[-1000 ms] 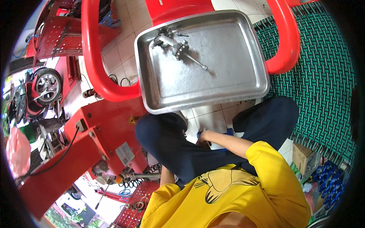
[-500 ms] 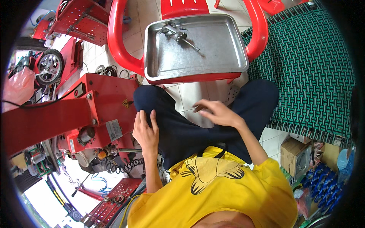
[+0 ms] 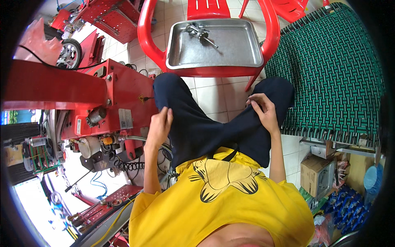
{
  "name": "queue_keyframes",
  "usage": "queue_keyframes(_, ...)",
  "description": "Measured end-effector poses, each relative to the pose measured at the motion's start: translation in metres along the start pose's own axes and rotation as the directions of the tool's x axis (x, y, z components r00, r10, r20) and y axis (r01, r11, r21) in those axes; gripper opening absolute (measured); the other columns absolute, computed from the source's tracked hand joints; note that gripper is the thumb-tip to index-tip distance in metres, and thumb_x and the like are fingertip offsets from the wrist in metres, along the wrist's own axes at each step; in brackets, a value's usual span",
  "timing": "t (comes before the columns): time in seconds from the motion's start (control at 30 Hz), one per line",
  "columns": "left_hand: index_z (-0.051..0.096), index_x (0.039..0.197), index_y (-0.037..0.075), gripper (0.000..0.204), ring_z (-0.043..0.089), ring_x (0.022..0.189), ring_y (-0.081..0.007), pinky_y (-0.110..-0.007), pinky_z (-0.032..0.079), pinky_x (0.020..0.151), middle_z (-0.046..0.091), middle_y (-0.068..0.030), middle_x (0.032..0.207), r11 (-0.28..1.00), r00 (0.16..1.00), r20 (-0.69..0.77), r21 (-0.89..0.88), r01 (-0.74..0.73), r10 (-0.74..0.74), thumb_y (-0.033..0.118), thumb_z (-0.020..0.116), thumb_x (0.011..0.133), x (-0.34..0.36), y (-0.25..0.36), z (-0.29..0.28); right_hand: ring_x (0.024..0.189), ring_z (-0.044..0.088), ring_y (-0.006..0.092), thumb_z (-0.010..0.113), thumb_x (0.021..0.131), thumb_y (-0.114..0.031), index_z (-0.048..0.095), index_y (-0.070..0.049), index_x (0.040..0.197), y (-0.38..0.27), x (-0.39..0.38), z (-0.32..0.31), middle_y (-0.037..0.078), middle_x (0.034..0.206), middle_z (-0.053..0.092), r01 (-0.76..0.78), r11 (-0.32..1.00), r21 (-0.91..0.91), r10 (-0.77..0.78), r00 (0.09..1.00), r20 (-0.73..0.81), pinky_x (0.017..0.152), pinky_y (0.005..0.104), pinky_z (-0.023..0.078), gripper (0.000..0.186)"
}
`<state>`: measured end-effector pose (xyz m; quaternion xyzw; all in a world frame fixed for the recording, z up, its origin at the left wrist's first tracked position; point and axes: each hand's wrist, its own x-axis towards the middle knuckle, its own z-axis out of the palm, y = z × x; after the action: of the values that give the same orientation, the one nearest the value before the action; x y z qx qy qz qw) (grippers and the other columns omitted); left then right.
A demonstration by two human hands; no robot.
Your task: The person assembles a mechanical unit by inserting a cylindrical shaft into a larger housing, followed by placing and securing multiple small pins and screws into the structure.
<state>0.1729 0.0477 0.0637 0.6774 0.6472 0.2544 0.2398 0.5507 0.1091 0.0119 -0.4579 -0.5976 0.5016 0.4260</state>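
Note:
My left hand rests on my left thigh near the knee, fingers stretched forward and holding nothing. On the inner side of my right thigh lies my right hand, its fingers loosely bent and apart, also with nothing in it. Beyond my knees a shallow rectangular metal tray sits on a red plastic chair. Inside it, toward the back left, is a small grey metal mechanical part with a rounded body and a thin rod pointing to the right and nearer to me. Neither hand touches the tray or the part.
A large red machine with hoses and fittings stands close on my left. To the right is a green and black woven lounger, with a cardboard box below it. A wheel shows at the far left.
My right hand has come down from between my knees onto my right thigh. My left hand stays on my left thigh. The view has shifted; the metal part still lies in the tray.

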Motion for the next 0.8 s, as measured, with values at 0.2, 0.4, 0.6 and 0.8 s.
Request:
queue_keyframes(0.2,0.048,0.083,-0.002,0.025,0.053,0.062,-0.0468,-0.050,0.038,0.055,0.051,-0.0267,0.066,1.000,0.992,0.125,-0.016,-0.007,0.009,0.014,0.056,0.102,-0.076,0.024,-0.009,0.100,0.066,0.0134,0.058,0.101,-0.002,0.063,-0.001,0.113,-0.002,-0.017,-0.010,0.006,0.104,0.068,0.037,0.994,0.101,-0.033,0.999,-0.039,0.093,0.0267,0.051,0.014)
queue_keyframes(0.4,0.050,0.075,0.003,0.032,0.055,0.053,-0.0359,-0.042,0.040,0.050,0.053,-0.0176,0.061,0.967,0.996,0.006,0.239,-0.089,0.090,0.020,0.064,0.098,-0.047,0.049,-0.023,0.101,0.067,0.0143,0.059,0.101,-0.006,0.062,-0.001,0.115,-0.031,-0.014,-0.014,0.006,0.105,0.069,-0.054,0.998,-0.021,0.055,0.998,0.038,0.094,0.0275,0.051,0.015)
queue_keyframes(0.6,0.051,0.076,0.001,0.034,0.047,0.047,-0.0314,-0.039,0.038,0.050,0.045,-0.0167,0.058,0.992,0.961,-0.268,-0.085,-0.093,0.067,0.023,0.067,0.097,0.036,0.042,-0.018,0.099,0.067,0.0150,0.062,0.100,-0.013,0.058,0.000,0.122,-0.071,0.035,-0.010,0.007,0.107,0.069,0.031,0.970,-0.240,0.006,0.988,0.152,0.088,0.0296,0.054,0.026)
queue_keyframes(0.8,0.056,0.108,-0.005,0.055,0.061,0.095,-0.0332,-0.044,0.047,0.081,0.064,-0.0209,0.107,0.928,0.730,-0.579,0.293,-0.229,0.363,0.036,0.083,0.083,0.204,-0.001,-0.041,0.097,0.066,0.0199,0.064,0.098,-0.018,0.056,0.000,0.125,-0.082,0.135,0.003,0.013,0.113,0.066,0.118,0.903,-0.413,0.018,0.950,0.310,0.087,0.0347,0.054,0.033)
